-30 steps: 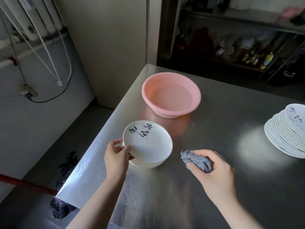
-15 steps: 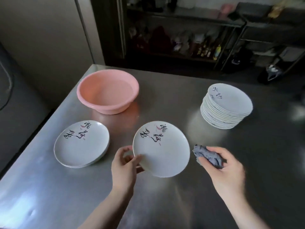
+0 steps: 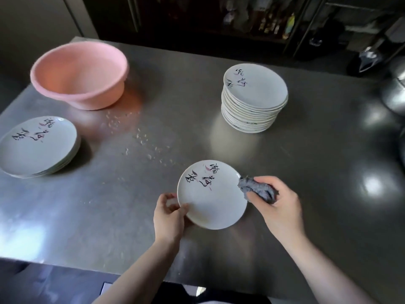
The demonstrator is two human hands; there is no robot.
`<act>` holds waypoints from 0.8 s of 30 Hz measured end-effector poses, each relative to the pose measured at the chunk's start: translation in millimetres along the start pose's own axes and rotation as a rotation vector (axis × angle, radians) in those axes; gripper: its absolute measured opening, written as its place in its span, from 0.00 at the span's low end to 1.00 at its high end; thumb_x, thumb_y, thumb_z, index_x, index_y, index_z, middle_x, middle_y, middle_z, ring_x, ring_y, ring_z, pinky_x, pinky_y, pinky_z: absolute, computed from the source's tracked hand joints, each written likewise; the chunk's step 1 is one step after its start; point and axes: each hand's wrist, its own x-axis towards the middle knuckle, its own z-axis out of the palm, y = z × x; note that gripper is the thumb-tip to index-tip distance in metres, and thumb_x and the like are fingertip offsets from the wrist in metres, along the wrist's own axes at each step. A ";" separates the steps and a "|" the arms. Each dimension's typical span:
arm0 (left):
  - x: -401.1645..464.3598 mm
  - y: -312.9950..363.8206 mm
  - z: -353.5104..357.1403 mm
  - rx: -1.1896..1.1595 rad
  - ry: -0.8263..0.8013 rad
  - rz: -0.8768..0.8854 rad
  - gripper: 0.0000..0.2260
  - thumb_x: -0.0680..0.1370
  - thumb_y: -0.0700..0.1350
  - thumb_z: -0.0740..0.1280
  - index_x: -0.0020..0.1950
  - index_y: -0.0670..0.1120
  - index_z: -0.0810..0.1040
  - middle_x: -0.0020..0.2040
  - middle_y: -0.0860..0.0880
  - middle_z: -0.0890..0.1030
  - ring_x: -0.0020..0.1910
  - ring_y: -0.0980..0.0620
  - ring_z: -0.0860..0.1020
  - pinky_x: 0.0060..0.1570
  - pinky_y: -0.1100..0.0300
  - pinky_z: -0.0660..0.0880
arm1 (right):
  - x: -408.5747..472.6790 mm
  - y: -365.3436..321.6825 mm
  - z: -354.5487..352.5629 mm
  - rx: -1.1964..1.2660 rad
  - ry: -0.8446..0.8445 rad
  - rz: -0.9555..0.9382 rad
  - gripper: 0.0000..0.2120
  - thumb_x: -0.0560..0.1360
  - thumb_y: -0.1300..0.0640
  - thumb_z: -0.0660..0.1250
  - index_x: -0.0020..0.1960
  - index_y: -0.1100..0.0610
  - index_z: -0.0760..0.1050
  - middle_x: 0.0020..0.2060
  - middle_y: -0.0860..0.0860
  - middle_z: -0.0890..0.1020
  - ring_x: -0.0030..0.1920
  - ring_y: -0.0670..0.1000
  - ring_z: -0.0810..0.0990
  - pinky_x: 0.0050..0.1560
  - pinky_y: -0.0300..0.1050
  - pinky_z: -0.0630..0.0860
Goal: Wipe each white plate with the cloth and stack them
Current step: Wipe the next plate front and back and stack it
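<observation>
My left hand [image 3: 168,216] grips the lower left rim of a white plate [image 3: 211,198] with black and pink brush writing, held tilted just above the steel table. My right hand [image 3: 277,206] holds a crumpled grey cloth [image 3: 257,189], and the cloth touches the plate's right rim. A low stack of the same plates [image 3: 38,147] lies at the table's left. A tall stack of several plates [image 3: 254,99] stands at the back right of centre.
A pink plastic basin [image 3: 81,73] sits at the back left of the steel table [image 3: 306,172]. Water droplets [image 3: 142,139] dot the table's middle. Metal pots [image 3: 394,95] stand at the right edge. Dark shelving lies behind the table; its front edge is near me.
My left hand lifted the plate off the low left stack and carried it right, toward the table's middle. My right hand brought the cloth against the plate's right rim. The view swung right.
</observation>
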 end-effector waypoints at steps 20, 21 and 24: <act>72.0 71.9 25.5 0.885 -0.222 0.489 0.07 0.75 0.41 0.69 0.39 0.40 0.82 0.36 0.41 0.81 0.38 0.41 0.76 0.39 0.53 0.73 | 70.5 -3.9 95.3 -0.496 -0.423 -0.320 0.12 0.69 0.63 0.72 0.53 0.57 0.81 0.54 0.50 0.80 0.56 0.56 0.73 0.56 0.49 0.71; 72.9 71.6 25.9 0.915 -0.215 0.494 0.07 0.75 0.40 0.68 0.39 0.39 0.81 0.37 0.39 0.81 0.39 0.40 0.76 0.40 0.52 0.74 | 67.3 -1.7 93.2 -0.509 -0.414 -0.303 0.12 0.70 0.62 0.72 0.54 0.56 0.81 0.55 0.49 0.80 0.57 0.55 0.73 0.55 0.49 0.72; 69.7 70.8 26.3 0.999 -0.200 0.494 0.06 0.74 0.36 0.65 0.40 0.36 0.80 0.40 0.36 0.81 0.38 0.38 0.75 0.40 0.52 0.75 | 53.1 7.9 76.2 -0.558 -0.343 -0.223 0.13 0.71 0.58 0.72 0.56 0.53 0.81 0.56 0.47 0.80 0.57 0.53 0.72 0.52 0.48 0.73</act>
